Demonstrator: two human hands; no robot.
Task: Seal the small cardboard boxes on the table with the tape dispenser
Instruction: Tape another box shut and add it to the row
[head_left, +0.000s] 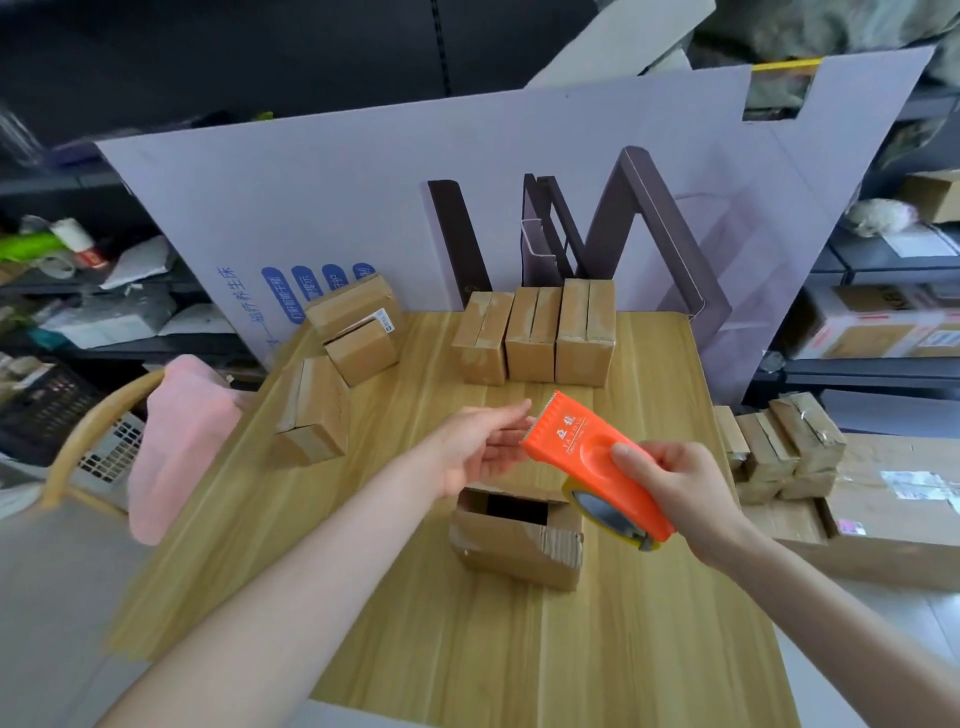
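Slanting tape dispenser (579, 454), toothed end far-left.

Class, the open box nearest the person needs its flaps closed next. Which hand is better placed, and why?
Probably left. The left hand is open, just above the open box; the right hand grips the orange tape dispenser, so it is busy.

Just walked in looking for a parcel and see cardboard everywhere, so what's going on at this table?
A person is in the middle of a taping job. Their right hand grips an orange tape dispenser above the wooden table, and the left hand reaches with straight fingers to its toothed end. Just below sits an open box, not yet taped. Three boxes stand in a row at the far side, and more boxes lie at the left.
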